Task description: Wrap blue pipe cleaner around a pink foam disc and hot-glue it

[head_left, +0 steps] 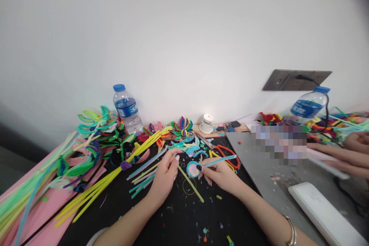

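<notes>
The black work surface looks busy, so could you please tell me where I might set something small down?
Between the wearer's left arm and right arm, the black work surface is mostly bare, with scraps. Another patch lies between the yellow stems and left arm. Farther back, scissors, cut stems and a fuzzy flower crowd it.

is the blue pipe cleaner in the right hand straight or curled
Partly curled: one end of the blue pipe cleaner rings a pale disc, the other is straight.

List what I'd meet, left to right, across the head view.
Bundled pastel fuzzy stems, clear plastic blue-capped bottle, bare left hand, round blue-rimmed fuzzy piece, bare right hand, second clear plastic bottle.
</notes>
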`<state>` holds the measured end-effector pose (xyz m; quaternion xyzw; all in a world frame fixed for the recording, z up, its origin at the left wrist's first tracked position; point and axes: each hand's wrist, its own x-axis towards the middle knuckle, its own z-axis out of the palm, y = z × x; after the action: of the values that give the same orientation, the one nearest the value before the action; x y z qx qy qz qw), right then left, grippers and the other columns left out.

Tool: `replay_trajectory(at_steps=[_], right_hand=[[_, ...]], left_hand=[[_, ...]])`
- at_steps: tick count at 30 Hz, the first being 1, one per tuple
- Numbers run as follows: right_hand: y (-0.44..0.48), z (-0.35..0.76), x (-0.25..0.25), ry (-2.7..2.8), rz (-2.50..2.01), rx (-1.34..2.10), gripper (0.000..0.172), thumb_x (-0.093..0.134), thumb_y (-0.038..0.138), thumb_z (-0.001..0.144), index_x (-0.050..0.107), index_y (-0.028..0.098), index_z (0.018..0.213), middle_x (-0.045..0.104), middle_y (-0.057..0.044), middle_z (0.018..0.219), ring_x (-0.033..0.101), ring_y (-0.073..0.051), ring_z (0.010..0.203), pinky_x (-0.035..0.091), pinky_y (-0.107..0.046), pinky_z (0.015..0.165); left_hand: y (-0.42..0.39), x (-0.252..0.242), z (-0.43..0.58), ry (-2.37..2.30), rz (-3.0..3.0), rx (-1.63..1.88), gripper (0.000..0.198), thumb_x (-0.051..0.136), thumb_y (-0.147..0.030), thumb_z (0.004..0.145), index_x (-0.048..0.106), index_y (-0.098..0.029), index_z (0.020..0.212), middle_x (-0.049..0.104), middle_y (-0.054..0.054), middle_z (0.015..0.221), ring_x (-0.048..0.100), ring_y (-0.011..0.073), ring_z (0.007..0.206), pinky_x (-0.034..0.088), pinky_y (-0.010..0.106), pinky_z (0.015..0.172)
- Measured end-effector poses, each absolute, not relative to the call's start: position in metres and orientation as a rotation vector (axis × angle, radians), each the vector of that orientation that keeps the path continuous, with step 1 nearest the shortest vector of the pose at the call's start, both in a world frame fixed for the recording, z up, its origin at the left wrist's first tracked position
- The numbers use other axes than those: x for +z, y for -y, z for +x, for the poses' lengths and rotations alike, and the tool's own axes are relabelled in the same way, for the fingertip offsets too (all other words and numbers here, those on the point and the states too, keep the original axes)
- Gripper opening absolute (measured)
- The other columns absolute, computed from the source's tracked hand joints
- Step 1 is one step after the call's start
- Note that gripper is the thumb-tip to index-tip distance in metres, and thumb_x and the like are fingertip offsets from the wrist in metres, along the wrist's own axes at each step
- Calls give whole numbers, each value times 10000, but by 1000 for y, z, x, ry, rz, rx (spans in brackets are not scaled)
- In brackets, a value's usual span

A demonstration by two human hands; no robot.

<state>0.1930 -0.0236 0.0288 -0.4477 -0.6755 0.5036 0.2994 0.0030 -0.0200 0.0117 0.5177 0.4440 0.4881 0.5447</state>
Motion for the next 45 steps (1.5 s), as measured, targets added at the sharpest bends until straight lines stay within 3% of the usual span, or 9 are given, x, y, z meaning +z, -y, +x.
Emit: replay_trajectory(at_steps=[3, 6, 9, 13, 18, 26, 32, 41, 45], right_hand=[[24, 193, 31, 1804, -1173, 1336, 343, 476, 381, 848, 587, 128, 645, 476, 24, 521, 427, -78, 410, 328, -204, 434], [24, 193, 31, 1808, -1163, 1337, 347, 473, 386, 848, 591, 129, 645, 482, 21, 530, 434, -81, 419, 335, -205, 437], [24, 194, 31, 1799, -1165, 1339, 345, 472, 388, 849, 584, 134, 645, 480, 21, 527, 436, -83, 422, 343, -206, 438], [24, 195, 30, 1785, -1173, 1339, 352, 473, 404, 850, 573, 138, 643, 485, 19, 530, 437, -82, 424, 353, -206, 443], [23, 196, 27, 1775, -1162, 1356, 362, 473, 420, 849, 573, 134, 652, 480, 19, 529, 427, -80, 424, 340, -203, 432], [22, 197, 27, 1771, -1188, 1348, 388, 471, 457, 842, 578, 137, 650, 473, 23, 496, 421, -86, 411, 331, -208, 429], [22, 198, 29, 1787, -1206, 1337, 400, 468, 462, 843, 586, 136, 645, 457, 29, 466, 420, -83, 401, 318, -206, 426], [22, 198, 30, 1792, -1206, 1325, 400, 466, 464, 843, 579, 138, 640, 461, 28, 472, 417, -86, 403, 324, -210, 430], [21, 198, 29, 1804, -1212, 1325, 397, 464, 454, 846, 581, 138, 638, 457, 30, 466, 417, -82, 397, 323, -206, 428]], left_hand=[[21, 13, 3, -1072, 1224, 1143, 249, 433, -354, 856, 515, -184, 1017, 254, -110, 467, 244, 58, 360, 179, 170, 355], [20, 15, 3, -1042, 1176, 1184, 231, 470, -355, 840, 532, -181, 979, 382, -94, 480, 371, 67, 389, 295, 168, 390], [18, 18, 3, -1024, 1115, 1198, 271, 535, -344, 799, 548, -167, 1003, 642, 10, 710, 606, 141, 630, 472, 249, 597], [16, 21, 1, -1128, 1066, 1164, 398, 675, -288, 680, 575, -149, 1039, 722, 67, 828, 651, 216, 841, 465, 319, 793], [14, 18, 0, -1162, 1151, 1282, 256, 630, -267, 727, 530, -177, 944, 538, -76, 502, 565, 123, 547, 444, 259, 658], [16, 13, -2, -1131, 1216, 1228, 235, 444, -361, 853, 503, -192, 1004, 305, -90, 515, 322, 87, 431, 239, 198, 432], [16, 17, -3, -1148, 1255, 1273, 373, 422, -431, 862, 436, -181, 584, 428, -38, 520, 407, 112, 535, 330, 227, 566], [16, 12, -3, -1122, 1157, 1179, 438, 415, -453, 855, 362, -186, 511, 377, -51, 455, 287, 78, 404, 209, 221, 424], [17, 16, -1, -1016, 1127, 1220, 351, 435, -403, 858, 369, -192, 585, 337, -71, 493, 341, 86, 452, 283, 212, 480]])
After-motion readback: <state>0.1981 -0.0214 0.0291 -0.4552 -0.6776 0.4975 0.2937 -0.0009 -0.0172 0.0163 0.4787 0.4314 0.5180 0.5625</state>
